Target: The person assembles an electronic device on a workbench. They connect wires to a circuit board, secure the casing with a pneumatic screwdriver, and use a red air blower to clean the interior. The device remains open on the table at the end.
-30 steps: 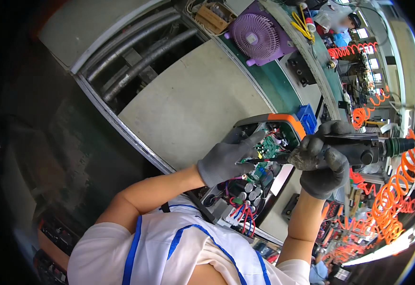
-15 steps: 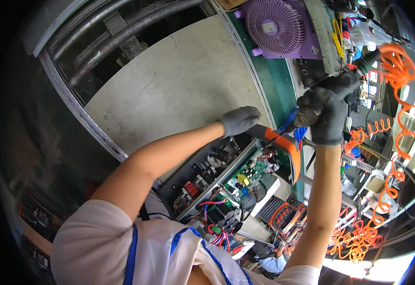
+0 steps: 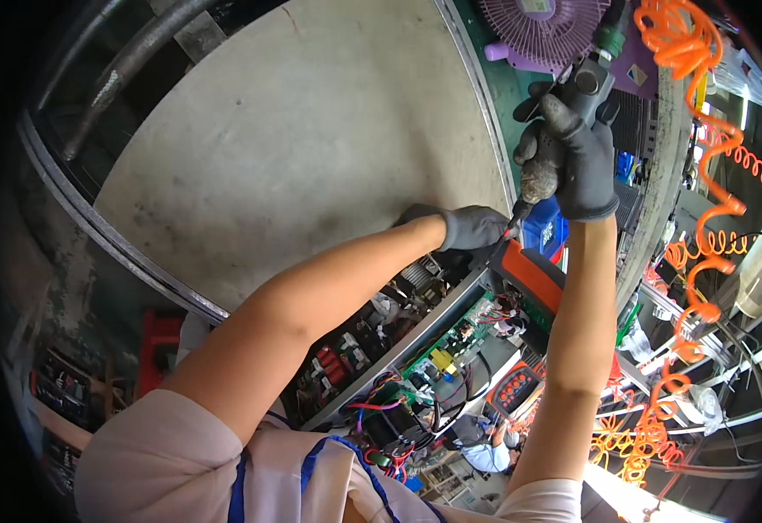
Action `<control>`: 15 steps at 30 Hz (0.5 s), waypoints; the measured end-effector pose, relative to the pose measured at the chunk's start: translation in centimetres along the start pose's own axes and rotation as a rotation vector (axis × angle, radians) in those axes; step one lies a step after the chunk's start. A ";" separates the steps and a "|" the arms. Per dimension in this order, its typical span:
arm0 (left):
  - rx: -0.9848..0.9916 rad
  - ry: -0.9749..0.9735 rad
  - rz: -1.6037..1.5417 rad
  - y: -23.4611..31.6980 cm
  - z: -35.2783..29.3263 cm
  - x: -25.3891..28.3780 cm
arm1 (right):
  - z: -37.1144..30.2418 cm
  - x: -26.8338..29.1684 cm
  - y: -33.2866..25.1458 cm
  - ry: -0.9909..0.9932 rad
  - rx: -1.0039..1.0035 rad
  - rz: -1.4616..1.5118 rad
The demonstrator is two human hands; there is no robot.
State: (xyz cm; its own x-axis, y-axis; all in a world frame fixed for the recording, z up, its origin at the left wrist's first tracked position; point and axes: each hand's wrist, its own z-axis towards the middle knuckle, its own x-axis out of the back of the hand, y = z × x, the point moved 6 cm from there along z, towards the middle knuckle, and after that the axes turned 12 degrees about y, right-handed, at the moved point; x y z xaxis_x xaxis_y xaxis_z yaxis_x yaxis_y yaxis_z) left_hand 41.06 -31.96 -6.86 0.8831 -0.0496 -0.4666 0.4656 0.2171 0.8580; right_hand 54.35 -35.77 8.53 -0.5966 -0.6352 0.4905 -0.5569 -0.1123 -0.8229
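My right hand (image 3: 586,174), in a dark grey glove, is wrapped round a pistol-shaped air screwdriver (image 3: 592,80). Its bit end points down toward the far corner of an orange-and-black end panel (image 3: 534,275). My gloved left hand (image 3: 475,228) is at that same corner, fingers drawn together beside the bit tip. Whatever the left fingers pinch is too small or hidden to make out. Joined to the panel is an open metal chassis (image 3: 425,318) in front of me, with a green circuit board (image 3: 468,331), red parts and loose coloured wires inside.
A large pale board (image 3: 311,131) lies left of the hands. Beyond are a purple fan (image 3: 551,35) and a blue box (image 3: 547,231). An orange coiled hose (image 3: 717,218) hangs at right. Another orange-trimmed unit (image 3: 516,390) and a person (image 3: 487,455) are at lower right.
My right hand has moved up and slightly left with the air screwdriver, whose bit has left the chassis interior. My left hand has moved right, to the bit tip. The view has shifted.
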 end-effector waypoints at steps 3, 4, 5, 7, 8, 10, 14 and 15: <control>0.097 -0.004 0.309 -1.6 1.0 0.1 | 0.7 -1.4 -0.3 -0.046 -0.058 -0.045; 0.164 -0.035 0.334 -1.2 0.5 -0.5 | 0.3 -1.0 0.1 -0.018 -0.047 -0.030; 0.228 -0.035 0.362 -0.9 0.1 -0.3 | 0.3 -1.4 0.1 -0.017 -0.024 -0.021; 0.222 0.033 0.286 0.2 -0.6 0.0 | 0.1 -1.9 0.4 -0.017 -0.052 -0.026; 0.217 0.067 0.245 0.5 -0.8 0.1 | 0.0 -2.1 0.6 -0.022 -0.052 -0.028; 0.236 0.082 0.326 -0.6 -0.6 -0.3 | -0.2 -2.5 0.8 -0.033 -0.052 -0.031; 0.182 0.037 0.426 -1.6 -0.2 -0.9 | -0.5 -3.8 1.1 -0.088 -0.075 -0.095; 0.166 0.021 0.432 -1.7 -0.2 -1.1 | -0.5 -3.7 1.4 -0.093 -0.094 -0.113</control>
State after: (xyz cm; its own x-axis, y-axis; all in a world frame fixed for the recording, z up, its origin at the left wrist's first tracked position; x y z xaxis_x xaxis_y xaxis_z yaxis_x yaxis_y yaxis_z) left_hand 39.28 -32.11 -7.88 0.9976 0.0316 -0.0619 0.0601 0.0546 0.9967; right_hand 55.43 -33.17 5.69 -0.4736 -0.6909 0.5462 -0.6716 -0.1179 -0.7315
